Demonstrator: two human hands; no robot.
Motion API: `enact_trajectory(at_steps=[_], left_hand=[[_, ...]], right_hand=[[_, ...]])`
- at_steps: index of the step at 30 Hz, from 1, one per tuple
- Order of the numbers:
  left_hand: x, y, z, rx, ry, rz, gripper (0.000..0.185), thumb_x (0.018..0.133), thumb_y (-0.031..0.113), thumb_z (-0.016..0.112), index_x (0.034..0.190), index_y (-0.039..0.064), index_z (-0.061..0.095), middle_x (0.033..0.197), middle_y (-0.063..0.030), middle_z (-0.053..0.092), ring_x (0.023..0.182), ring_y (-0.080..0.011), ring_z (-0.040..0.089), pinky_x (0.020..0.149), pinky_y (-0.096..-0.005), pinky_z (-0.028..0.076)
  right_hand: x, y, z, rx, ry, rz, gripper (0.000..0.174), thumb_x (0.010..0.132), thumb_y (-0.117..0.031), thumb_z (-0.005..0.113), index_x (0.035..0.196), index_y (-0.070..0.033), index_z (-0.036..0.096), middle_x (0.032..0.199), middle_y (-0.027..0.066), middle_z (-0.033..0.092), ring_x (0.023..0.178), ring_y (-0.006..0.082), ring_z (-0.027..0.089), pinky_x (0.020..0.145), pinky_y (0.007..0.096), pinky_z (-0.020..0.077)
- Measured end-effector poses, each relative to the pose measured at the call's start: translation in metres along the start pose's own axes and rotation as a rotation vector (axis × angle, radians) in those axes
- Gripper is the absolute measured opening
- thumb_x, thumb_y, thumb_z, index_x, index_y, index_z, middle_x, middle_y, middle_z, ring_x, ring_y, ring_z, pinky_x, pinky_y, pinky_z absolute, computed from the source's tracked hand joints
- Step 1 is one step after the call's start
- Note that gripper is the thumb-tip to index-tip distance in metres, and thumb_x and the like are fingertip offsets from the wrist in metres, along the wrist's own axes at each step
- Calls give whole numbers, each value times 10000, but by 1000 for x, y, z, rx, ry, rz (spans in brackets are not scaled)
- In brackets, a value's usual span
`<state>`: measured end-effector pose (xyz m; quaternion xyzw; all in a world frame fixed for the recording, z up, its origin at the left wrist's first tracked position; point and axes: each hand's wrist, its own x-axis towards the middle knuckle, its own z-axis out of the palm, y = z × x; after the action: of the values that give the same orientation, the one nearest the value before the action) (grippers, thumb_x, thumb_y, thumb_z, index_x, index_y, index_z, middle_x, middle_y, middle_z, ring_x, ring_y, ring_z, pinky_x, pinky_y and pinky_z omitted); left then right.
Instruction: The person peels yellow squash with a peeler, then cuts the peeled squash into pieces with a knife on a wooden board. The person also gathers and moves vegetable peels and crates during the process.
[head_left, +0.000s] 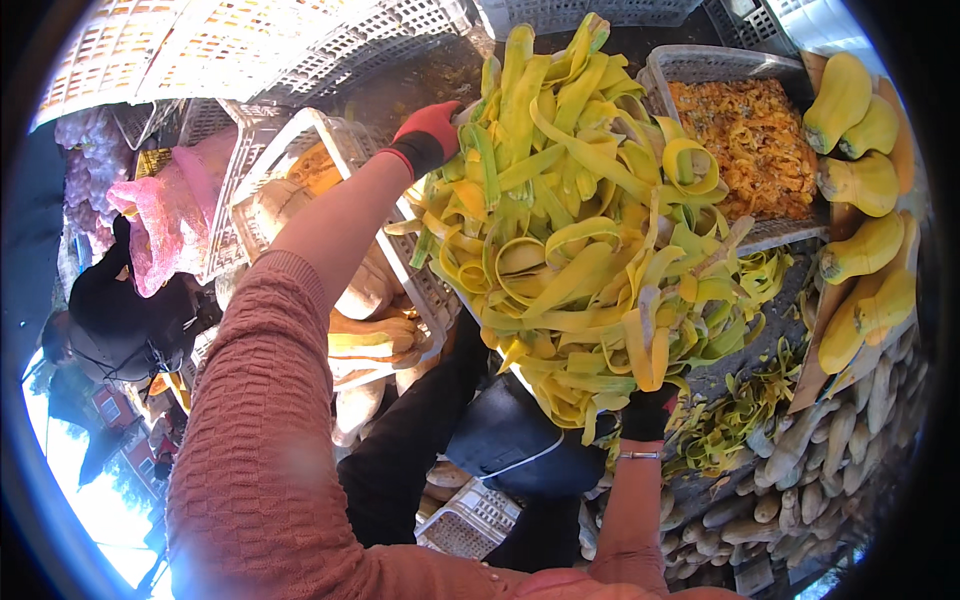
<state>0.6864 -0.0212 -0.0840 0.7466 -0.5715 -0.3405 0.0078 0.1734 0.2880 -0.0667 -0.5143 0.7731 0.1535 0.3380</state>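
A tall heap of yellow-green peel strips (577, 247) lies in front of me, over a container whose pale edge shows only in part along the lower left side. My left hand (431, 136), in a red and black glove, is closed at the far left side of the heap on what looks like the container's pale rim. At the near right side is my right hand (651, 412), in a dark glove with some red; peels cover its fingers, so its grip is hidden.
Left stands a plastic crate (405, 277) of squashes; at right, a crate (739, 56) of orange pulp. Whole yellow squashes (862, 247) line the right side, above many pale squashes (810, 457). A person in a dark cap (127, 322) is at far left. Loose peels (739, 427) litter the ground.
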Motion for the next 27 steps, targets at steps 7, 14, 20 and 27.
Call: enact_trajectory(at_steps=[7, 14, 20, 27], left_hand=[[78, -73, -92, 98, 224, -154, 439, 898, 401, 579, 1264, 163, 623, 1167, -155, 681, 1094, -338, 635, 928, -382, 485], [82, -127, -131, -132, 266, -73, 646, 884, 430, 657, 1391, 68, 487, 1280, -204, 605, 1187, -319, 575, 1014, -367, 436], [-39, -18, -85, 147, 667, 150, 715, 809, 323, 749, 1424, 99, 463, 1363, -192, 525, 1318, -353, 412, 1119, -470, 298], [-58, 202, 6, 443, 304, 530, 841, 762, 530, 744, 1431, 113, 450, 1456, -199, 432, 1374, -395, 353, 1116, -556, 283]], right_hand=[[28, -164, 59, 824, 48, -312, 378, 981, -211, 562, 1290, -26, 446, 1232, 141, 593, 1175, 277, 549, 1003, 401, 429], [-7, -249, 119, 650, 171, -459, 535, 895, -153, 624, 1350, 21, 402, 1279, 197, 560, 1163, 391, 530, 1040, 467, 381], [-7, -261, 78, 676, 231, -439, 361, 872, 17, 516, 1232, 13, 493, 1088, 216, 622, 1040, 411, 592, 870, 450, 487], [-24, -193, 59, 1401, -134, -61, 386, 981, -175, 523, 1332, -15, 505, 1176, 115, 599, 1066, 250, 582, 913, 337, 471]])
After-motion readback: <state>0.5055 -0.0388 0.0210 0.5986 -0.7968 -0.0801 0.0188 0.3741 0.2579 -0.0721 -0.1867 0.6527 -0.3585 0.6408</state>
